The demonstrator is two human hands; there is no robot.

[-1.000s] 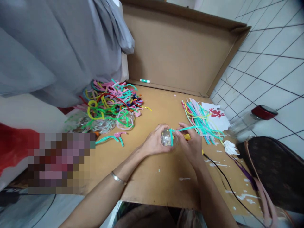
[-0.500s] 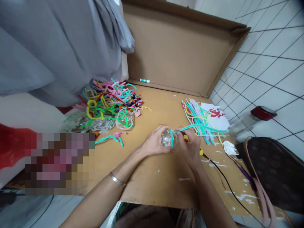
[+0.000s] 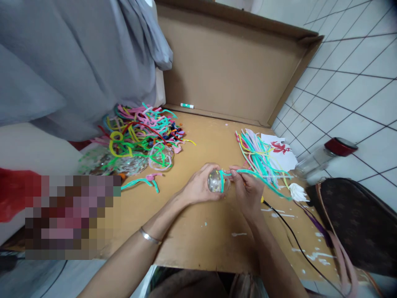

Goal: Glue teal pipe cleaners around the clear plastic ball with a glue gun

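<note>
Glossy ball (image 3: 214,182), fuzzy strip (image 3: 256,174), matt cardboard (image 3: 229,70)

Tan table (image 3: 189,240) — pipe cleaners (image 3: 259,155), paper (image 3: 288,161)

Beyond the fingers (image 3: 237,178) and a little left of them, a marker (image 3: 187,106) lies at the foot of the upright cardboard (image 3: 235,66). Farther left of them hangs grey cloth (image 3: 93,62). Right of the fingers and beyond sit a paper (image 3: 283,158) with a red shape and a red-capped bottle (image 3: 322,158); just right, a crumpled tissue (image 3: 298,193); farther right, a dark bag (image 3: 356,227), with white tiles (image 3: 356,89) behind.
</note>
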